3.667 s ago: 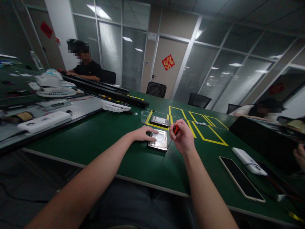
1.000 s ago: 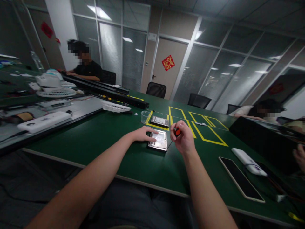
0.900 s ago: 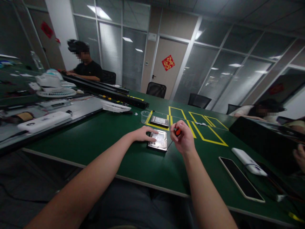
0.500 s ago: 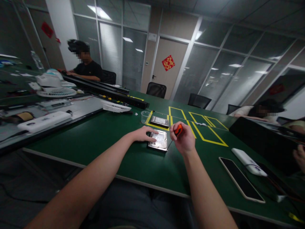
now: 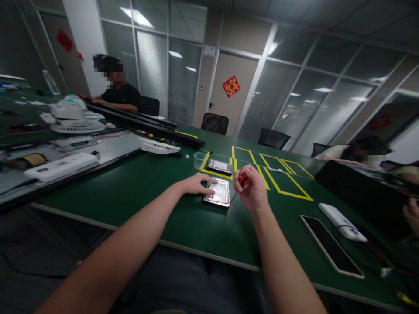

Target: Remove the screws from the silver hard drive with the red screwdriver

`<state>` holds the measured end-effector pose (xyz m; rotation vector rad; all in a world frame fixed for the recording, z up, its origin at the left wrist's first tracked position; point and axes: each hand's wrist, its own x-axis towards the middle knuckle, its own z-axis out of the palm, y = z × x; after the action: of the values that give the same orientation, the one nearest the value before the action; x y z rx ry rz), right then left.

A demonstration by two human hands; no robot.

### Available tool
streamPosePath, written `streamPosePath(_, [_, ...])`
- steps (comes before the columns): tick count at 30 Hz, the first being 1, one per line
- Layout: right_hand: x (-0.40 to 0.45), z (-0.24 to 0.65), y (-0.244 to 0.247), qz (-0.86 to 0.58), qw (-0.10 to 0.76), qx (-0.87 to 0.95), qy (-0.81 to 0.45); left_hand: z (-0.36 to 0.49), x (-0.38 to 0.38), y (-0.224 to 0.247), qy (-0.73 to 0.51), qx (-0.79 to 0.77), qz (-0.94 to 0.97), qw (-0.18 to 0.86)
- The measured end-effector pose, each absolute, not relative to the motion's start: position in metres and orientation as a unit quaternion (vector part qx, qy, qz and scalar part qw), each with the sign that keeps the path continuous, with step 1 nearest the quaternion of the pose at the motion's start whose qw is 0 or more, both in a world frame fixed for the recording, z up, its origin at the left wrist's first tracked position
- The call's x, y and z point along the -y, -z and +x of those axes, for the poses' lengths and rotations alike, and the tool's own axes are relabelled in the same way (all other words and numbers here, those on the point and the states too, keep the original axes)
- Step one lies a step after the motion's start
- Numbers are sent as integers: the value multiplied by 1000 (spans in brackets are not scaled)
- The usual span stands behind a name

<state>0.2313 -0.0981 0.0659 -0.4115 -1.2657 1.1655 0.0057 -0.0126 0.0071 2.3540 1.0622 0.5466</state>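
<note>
A silver hard drive (image 5: pixel 221 192) lies flat on the green table. My left hand (image 5: pixel 195 184) rests over its left side, open, with thumb and forefinger spread on the metal cover. In my closed right hand (image 5: pixel 253 189) is a screwdriver (image 5: pixel 244 179) with an orange and black handle. Its thin shaft slants down to the left, and the tip meets the drive's near right corner. Whether the tip sits in a screw is too small to tell. Behind this drive, a second hard drive (image 5: pixel 220 165) lies inside a yellow tape outline.
A clear plastic cup (image 5: pixel 199 160) stands left of the second drive. At right lie a phone (image 5: pixel 332 246) and a white power bank (image 5: pixel 342 222) with a cable. A large flat panel (image 5: pixel 111 146) covers the table's left side. Other people sit at the far left and right.
My right hand has turned slightly around the screwdriver handle. The shaft's tip stays at the same corner, and my left hand and both drives have not moved.
</note>
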Motion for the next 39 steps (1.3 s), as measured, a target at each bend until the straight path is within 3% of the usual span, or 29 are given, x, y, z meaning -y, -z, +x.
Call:
streamPosePath(11, [97,232,-68,-180,620,538,-542,5,11,-5,-204,-390,861,255])
streamPosePath(39, [97,230,-65,-205,638,562,-484,5,9,-4,-202,-389,862,256])
